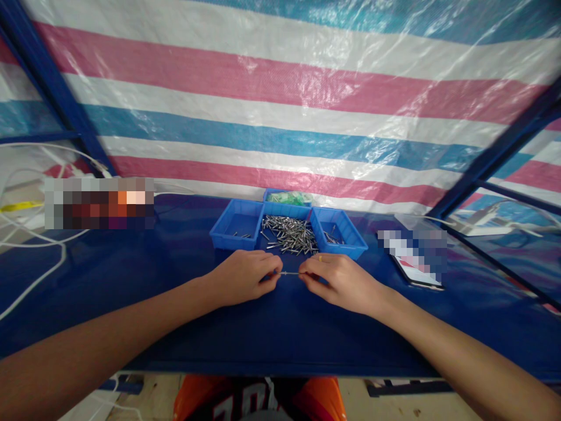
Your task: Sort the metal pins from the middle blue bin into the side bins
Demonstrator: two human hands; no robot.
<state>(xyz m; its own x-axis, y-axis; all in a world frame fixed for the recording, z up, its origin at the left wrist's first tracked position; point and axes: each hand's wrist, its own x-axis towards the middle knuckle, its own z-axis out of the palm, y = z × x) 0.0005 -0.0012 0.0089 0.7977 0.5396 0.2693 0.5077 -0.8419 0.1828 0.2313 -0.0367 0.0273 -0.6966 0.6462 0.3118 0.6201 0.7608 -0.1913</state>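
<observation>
Between my two hands a thin metal blind rivet [290,273] lies level, with a small collar near its left end. My left hand [249,276] pinches one end between thumb and fingertips. At the other end, the fingertips of my right hand [339,279], which wears a ring, are closed on the same piece. Just beyond the hands lies a heap of similar silver rivets [291,234] on the blue table. A blue bin [239,225] with a few pieces stands to its left, and another blue bin [339,234] with some pieces to its right.
Behind the heap, a third blue bin [287,207] holds green plastic wrapping. A phone [412,263], partly blurred out, lies on the right. White cables [61,257] and a pixelated object [99,203] are at the left. Striped sheeting [280,105] closes off the back between blue posts.
</observation>
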